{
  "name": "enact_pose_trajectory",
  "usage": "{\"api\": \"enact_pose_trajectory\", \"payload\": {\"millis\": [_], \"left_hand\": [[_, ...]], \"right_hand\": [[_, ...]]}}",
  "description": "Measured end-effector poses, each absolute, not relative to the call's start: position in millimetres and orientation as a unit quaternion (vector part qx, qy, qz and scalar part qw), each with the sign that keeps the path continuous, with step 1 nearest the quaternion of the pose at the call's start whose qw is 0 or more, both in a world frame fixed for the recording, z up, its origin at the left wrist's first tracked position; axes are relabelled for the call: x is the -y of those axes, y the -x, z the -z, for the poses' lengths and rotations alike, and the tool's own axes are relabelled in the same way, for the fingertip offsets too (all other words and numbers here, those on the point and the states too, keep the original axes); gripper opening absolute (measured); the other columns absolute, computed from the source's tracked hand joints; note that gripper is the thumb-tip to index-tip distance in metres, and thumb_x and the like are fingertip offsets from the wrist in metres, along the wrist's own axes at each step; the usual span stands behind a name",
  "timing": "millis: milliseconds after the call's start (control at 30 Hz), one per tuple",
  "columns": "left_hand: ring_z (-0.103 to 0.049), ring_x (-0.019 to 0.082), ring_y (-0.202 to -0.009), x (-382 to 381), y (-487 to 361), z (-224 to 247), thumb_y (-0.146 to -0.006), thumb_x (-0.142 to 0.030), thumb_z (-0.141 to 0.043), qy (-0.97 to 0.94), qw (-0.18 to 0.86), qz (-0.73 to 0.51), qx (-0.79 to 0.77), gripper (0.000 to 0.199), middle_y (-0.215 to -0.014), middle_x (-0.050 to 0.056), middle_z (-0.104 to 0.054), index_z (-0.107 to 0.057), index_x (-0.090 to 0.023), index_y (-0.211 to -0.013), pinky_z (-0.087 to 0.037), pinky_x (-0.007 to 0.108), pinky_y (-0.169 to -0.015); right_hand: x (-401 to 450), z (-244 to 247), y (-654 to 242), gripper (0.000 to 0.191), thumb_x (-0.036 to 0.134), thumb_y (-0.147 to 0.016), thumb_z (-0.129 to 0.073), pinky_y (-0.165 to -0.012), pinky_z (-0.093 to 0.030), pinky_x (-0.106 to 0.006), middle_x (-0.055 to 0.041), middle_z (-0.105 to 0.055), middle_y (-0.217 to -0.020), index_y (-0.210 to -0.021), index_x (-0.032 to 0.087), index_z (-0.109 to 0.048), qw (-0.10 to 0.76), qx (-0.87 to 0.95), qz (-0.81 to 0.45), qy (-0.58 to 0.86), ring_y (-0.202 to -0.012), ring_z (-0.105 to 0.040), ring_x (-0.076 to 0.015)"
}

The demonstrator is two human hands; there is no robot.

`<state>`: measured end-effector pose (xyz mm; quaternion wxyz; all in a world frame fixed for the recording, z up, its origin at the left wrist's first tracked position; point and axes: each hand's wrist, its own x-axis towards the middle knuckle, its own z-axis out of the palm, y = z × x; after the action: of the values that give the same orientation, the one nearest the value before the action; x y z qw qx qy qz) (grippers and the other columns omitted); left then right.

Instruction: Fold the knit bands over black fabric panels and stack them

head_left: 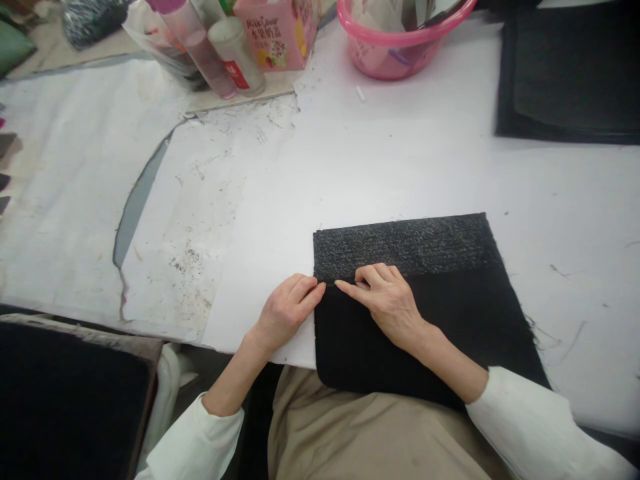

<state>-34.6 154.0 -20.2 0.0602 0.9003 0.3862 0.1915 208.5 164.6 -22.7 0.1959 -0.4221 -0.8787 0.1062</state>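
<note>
A black fabric piece (pixel 450 320) lies on the white-covered table, its near edge reaching my lap. Along its far side runs a speckled, rough grey-black band (pixel 400 247). My left hand (pixel 290 307) is closed at the piece's left edge, thumb and forefinger pinching the fabric where the band meets the plain black part. Just to the right, my right hand (pixel 390 300) is closed on that same seam line, its thumb pointing left and its fingers curled. Loose threads fray from the right edge.
A pink basin (pixel 395 57) with assorted items stands at the back. Left of it are a pink box (pixel 273 33), a white jar (pixel 237 57) and a pinkish bottle (pixel 200 50). Black sheets (pixel 570 73) lie at back right. A dark-topped surface (pixel 70 393) is at lower left.
</note>
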Motion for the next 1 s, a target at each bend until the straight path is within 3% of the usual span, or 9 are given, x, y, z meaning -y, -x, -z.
{"api": "enact_pose_trajectory", "payload": {"millis": [867,1000], "left_hand": [[-0.056,0.021,-0.088,-152.3,31.5,23.1,-0.093,-0.009,-0.050,-0.910,0.033,-0.159,-0.380,0.028,-0.095,0.011,-0.062,-0.057,-0.014,-0.120,-0.054,0.037,-0.077],[-0.057,0.023,-0.096,-148.1,36.8,22.7,-0.092,-0.009,-0.053,-0.908,0.037,-0.150,-0.389,0.033,-0.103,0.012,-0.063,-0.055,-0.014,-0.124,-0.055,0.040,-0.084]], "right_hand": [[-164.3,20.9,-206.0,0.033,0.021,-0.097,-0.048,-0.080,-0.033,-0.035,-0.0034,-0.057,-0.094,-0.126,0.033,-0.059,0.171,0.892,-0.075,0.412,-0.090,-0.046,-0.0176],[-164.2,19.0,-205.4,0.033,0.020,-0.097,-0.048,-0.079,-0.033,-0.035,-0.0036,-0.057,-0.093,-0.125,0.032,-0.059,0.164,0.894,-0.072,0.411,-0.089,-0.045,-0.0179]]}}
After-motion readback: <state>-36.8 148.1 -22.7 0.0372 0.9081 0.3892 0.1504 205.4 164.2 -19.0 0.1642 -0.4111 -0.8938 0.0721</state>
